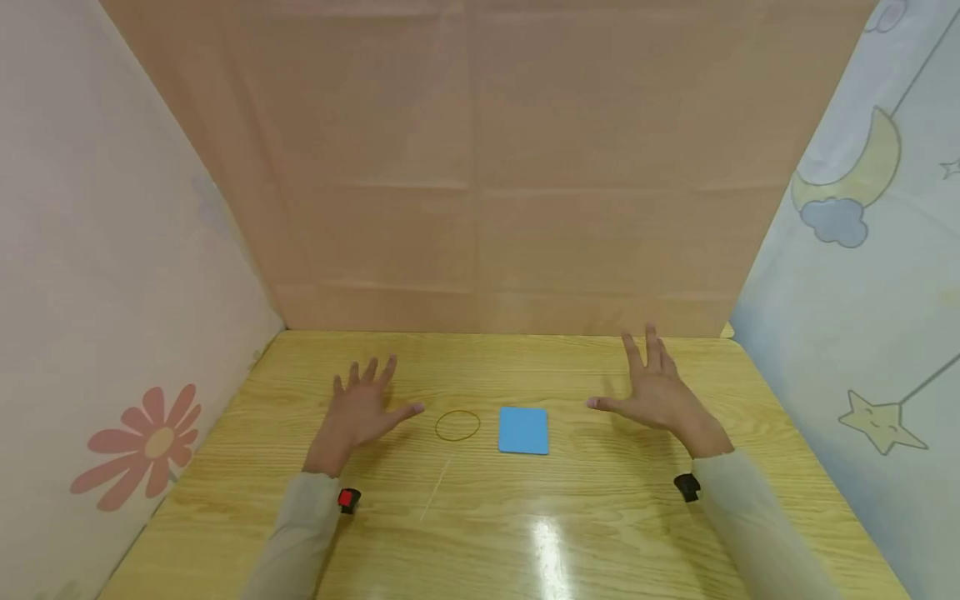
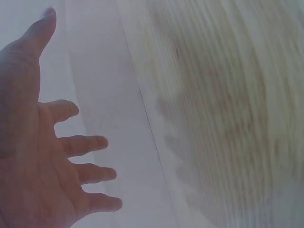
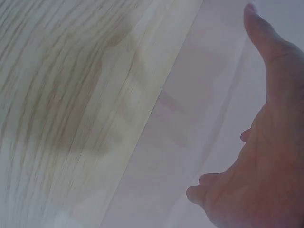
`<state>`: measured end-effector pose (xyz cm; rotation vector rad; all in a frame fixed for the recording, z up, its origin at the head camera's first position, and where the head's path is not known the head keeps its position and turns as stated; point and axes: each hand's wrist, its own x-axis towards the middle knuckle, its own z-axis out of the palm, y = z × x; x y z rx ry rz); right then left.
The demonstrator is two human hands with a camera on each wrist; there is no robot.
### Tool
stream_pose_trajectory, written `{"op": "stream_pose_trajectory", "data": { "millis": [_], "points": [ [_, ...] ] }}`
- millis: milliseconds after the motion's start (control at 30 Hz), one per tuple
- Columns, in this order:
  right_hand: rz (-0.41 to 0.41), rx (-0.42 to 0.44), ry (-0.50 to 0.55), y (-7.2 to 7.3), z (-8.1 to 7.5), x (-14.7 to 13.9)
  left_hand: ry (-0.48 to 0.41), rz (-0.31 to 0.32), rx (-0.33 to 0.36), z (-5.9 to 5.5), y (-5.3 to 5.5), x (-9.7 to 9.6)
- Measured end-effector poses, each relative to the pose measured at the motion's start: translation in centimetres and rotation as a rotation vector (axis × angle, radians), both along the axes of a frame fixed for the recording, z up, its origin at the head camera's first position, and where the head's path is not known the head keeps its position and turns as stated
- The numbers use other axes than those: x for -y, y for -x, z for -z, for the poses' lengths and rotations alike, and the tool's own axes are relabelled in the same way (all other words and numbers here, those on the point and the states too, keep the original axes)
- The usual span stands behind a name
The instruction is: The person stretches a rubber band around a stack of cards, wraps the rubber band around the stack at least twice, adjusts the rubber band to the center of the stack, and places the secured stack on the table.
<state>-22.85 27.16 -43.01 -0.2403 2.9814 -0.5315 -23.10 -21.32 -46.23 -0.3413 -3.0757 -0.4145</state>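
Note:
A thin yellow rubber band (image 1: 457, 426) lies as an oval loop on the wooden table, just left of a flat blue square (image 1: 523, 431) with rounded corners. My left hand (image 1: 362, 410) hovers to the left of the band, fingers spread and thumb pointing toward it. On the other side, my right hand (image 1: 657, 395) is held over the table right of the blue square, its fingers spread and thumb reaching inward. Both hands hold nothing. In the wrist views the left palm (image 2: 40, 161) and the right palm (image 3: 266, 175) appear bare, with shadows on the wood.
The wooden table (image 1: 480, 533) meets a brown paper-like panel (image 1: 480, 183) at its back edge. A pale wall with a printed flower (image 1: 157, 442) rises on the left, and one with a moon and star (image 1: 885, 421) on the right.

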Motion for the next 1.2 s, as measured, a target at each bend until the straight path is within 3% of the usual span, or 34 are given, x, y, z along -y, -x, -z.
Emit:
{"op": "stream_pose_trajectory", "data": {
  "millis": [600,833,1033,1200],
  "points": [
    [-0.063,-0.088,0.089,-0.8,0.5,2.1,-0.076,0.061,0.016,-0.7,-1.4,-2.4],
    [-0.071,-0.029,0.143,-1.2,0.8,3.5,-0.250,0.081,0.048,-0.6,-1.5,-3.1],
    [-0.083,-0.010,0.171,-1.7,1.6,4.8,-0.259,0.079,0.090,-0.4,-1.4,-4.1],
    [-0.096,0.032,0.202,-1.8,2.4,5.7,-0.243,0.095,0.076,0.0,-1.3,-4.8]
  ]
}}
